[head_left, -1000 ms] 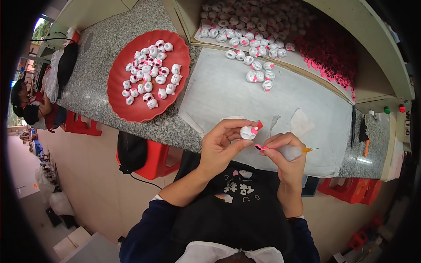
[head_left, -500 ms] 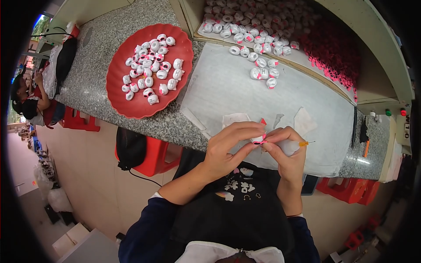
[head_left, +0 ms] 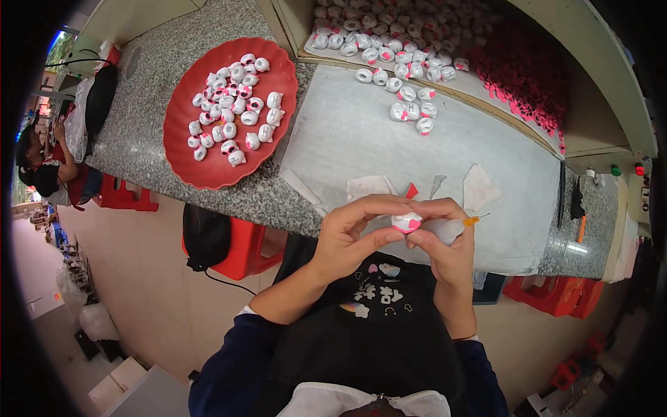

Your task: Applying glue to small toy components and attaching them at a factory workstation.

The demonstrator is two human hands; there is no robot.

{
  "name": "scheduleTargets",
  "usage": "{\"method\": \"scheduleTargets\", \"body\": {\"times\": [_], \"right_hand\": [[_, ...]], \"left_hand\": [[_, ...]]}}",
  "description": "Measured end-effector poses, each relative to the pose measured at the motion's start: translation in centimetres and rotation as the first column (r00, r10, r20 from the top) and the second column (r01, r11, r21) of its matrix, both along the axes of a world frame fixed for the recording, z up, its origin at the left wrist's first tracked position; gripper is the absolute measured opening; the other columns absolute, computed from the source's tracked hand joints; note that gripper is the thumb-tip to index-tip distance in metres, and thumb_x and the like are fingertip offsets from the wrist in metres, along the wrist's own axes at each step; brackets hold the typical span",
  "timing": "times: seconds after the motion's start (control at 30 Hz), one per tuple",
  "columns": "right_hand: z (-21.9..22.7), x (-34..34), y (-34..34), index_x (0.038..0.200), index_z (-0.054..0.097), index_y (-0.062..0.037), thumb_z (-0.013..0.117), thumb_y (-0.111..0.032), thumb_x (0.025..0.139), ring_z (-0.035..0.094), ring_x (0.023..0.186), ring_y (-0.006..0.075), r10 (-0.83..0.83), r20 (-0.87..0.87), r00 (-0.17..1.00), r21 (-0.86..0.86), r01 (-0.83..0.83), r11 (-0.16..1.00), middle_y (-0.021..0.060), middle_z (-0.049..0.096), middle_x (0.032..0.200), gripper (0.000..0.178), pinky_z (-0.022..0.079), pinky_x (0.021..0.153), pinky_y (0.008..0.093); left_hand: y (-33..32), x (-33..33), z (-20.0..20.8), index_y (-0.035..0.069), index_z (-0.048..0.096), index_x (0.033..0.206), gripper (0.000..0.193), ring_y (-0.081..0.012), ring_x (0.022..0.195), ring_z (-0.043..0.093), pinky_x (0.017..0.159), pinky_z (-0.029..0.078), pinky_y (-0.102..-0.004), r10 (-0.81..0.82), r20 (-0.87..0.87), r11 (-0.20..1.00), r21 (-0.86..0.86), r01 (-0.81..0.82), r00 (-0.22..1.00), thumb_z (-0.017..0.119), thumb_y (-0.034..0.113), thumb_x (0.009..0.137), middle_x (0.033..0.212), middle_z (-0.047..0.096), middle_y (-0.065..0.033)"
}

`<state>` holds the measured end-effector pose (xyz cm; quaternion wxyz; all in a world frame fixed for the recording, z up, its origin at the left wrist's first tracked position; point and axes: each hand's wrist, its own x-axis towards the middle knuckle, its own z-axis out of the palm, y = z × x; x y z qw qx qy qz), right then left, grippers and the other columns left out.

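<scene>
Between both hands, above the near edge of the white work sheet (head_left: 500,247), is a small white cat-head-shaped piece (head_left: 406,222) with a pink part on its front. My left hand (head_left: 340,240) pinches it between thumb and fingers. The thumb and forefinger of my right hand (head_left: 448,260) touch its other side. Also tucked in that right hand is a small translucent squeeze bottle (head_left: 447,230) with an orange needle tip (head_left: 472,221) pointing right. Just beyond my fingers lie a red scrap (head_left: 411,190) and some whitish paper pieces (head_left: 479,187).
A red scalloped plate (head_left: 182,156) at the left holds several similar white pieces. More white pieces (head_left: 413,111) lie on the sheet's far side. The shelf behind holds a pile of them beside many pink parts (head_left: 517,90). A person (head_left: 52,163) sits at far left.
The white piece has turned, so its pink front now faces up toward me. Both hands have closed in around it. The view has shifted slightly.
</scene>
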<state>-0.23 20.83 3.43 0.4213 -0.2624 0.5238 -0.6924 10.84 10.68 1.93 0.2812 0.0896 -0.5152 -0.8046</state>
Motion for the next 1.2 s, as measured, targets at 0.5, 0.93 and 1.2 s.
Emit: {"method": "scheduleTargets", "body": {"times": [0.5, 0.93, 1.2], "right_hand": [[0.11, 0.82, 0.11, 0.087, 0.054, 0.0025, 0.063, 0.003, 0.065, 0.052, 0.067, 0.0085, -0.075, 0.055, 0.996, -0.031, 0.076, 0.997, 0.0066, 0.056, 0.077, 0.024, 0.041, 0.060, 0.0190], [0.28, 0.52, 0.17, 0.088, 0.054, 0.0013, 0.058, 0.007, 0.065, 0.050, 0.066, 0.0064, -0.084, 0.040, 0.996, 0.011, 0.083, 0.996, 0.0039, 0.056, 0.072, 0.024, 0.039, 0.060, 0.0190], [-0.13, 0.17, 0.37, 0.087, 0.054, 0.0016, 0.058, 0.006, 0.066, 0.051, 0.067, 0.0067, -0.064, 0.050, 0.997, 0.007, 0.063, 0.998, 0.0053, 0.057, 0.073, 0.022, 0.040, 0.061, 0.0191]], "left_hand": [[-0.39, 0.33, -0.50, -0.004, 0.051, 0.093, 0.022, -0.0232, 0.092, 0.051, 0.081, 0.039, -0.0319, -0.013, -0.006, 0.965, -0.263, 0.011, 1.000, 0.054, -0.003, 0.071, 0.097, 0.052, -0.0185], [0.04, -0.04, -0.18, -0.006, 0.049, 0.094, 0.023, -0.0203, 0.093, 0.050, 0.081, 0.038, -0.0311, -0.030, 0.037, 0.995, -0.097, 0.034, 0.999, 0.052, -0.006, 0.071, 0.097, 0.053, -0.0163], [0.03, -0.28, -0.31, -0.003, 0.052, 0.095, 0.025, -0.0165, 0.092, 0.051, 0.082, 0.038, -0.0273, -0.034, 0.027, 0.998, -0.050, 0.035, 0.999, 0.054, -0.004, 0.071, 0.095, 0.054, -0.0108]]}}
